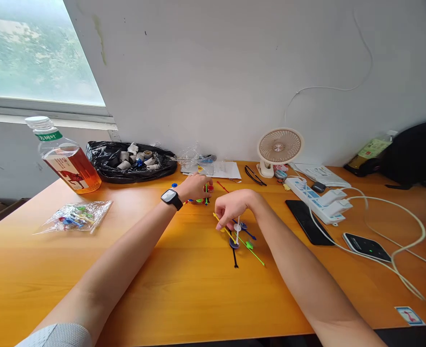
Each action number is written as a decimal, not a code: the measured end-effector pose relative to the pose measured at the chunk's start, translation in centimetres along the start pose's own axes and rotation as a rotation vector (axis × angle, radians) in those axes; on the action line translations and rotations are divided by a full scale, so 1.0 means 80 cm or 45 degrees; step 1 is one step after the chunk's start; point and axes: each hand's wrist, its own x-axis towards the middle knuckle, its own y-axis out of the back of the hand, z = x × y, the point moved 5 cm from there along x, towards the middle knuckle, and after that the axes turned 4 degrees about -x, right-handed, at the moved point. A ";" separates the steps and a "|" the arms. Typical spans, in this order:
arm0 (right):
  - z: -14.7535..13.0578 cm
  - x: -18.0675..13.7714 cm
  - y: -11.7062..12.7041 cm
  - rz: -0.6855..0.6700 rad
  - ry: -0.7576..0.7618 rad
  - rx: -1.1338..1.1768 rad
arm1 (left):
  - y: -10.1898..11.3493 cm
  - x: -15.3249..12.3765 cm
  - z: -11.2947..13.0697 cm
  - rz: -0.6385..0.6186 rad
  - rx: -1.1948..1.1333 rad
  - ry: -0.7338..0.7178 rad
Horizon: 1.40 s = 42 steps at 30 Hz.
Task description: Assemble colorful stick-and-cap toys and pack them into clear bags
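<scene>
My left hand (197, 187), with a black smartwatch on its wrist, rests on the orange table (162, 279) with fingers curled around small coloured pieces and a green stick (206, 193). Nearer to me, my right hand (232, 207) is pinched shut on a yellow stick (224, 228). That stick is part of a small build of thin sticks and round connectors (239, 238) lying just below the hand: white, black, green and blue rods. A red stick (222, 186) lies between the hands, further back.
A clear bag of coloured parts (75, 216) lies at left, near a tilted bottle of amber drink (66, 159) and a black bag of small cylinders (133, 161). At right are a desk fan (280, 149), glasses (254, 175), a power strip (319, 198), a phone (309, 221) and cables.
</scene>
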 end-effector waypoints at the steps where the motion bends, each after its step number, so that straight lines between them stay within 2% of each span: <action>1: 0.001 -0.005 0.005 0.029 0.061 0.049 | 0.001 0.000 -0.001 -0.002 -0.009 -0.013; 3: 0.003 -0.014 0.017 0.156 0.204 0.186 | 0.003 0.001 0.001 0.023 -0.029 -0.042; 7: 0.023 -0.031 0.049 0.625 0.457 0.542 | 0.015 0.003 0.015 0.100 -0.167 -0.091; 10: 0.053 -0.035 0.065 0.896 0.535 0.841 | 0.036 0.005 0.029 0.283 -0.471 -0.068; 13: 0.079 -0.030 0.072 1.021 0.560 1.076 | 0.054 0.005 0.045 0.420 -0.823 -0.089; 15: 0.089 -0.027 0.074 1.066 0.571 1.194 | 0.058 0.004 0.058 0.392 -0.927 -0.163; 18: 0.092 -0.023 0.075 1.107 0.592 1.301 | 0.059 0.003 0.069 0.411 -0.901 -0.230; 25: 0.085 -0.015 0.073 1.155 0.563 1.357 | 0.047 0.005 0.052 0.444 -0.961 -0.127; 32: 0.081 -0.002 0.070 1.112 0.588 1.559 | 0.061 0.000 0.048 0.623 -0.613 -0.103; 34: 0.079 0.001 0.068 1.096 0.616 1.632 | 0.062 0.000 0.048 0.651 -0.601 -0.081; 38: 0.079 0.005 0.066 1.052 0.627 1.654 | 0.060 0.002 0.048 0.584 -0.761 -0.057; 42: 0.086 0.001 0.069 1.106 0.611 1.529 | 0.059 0.002 0.053 0.452 -0.795 -0.077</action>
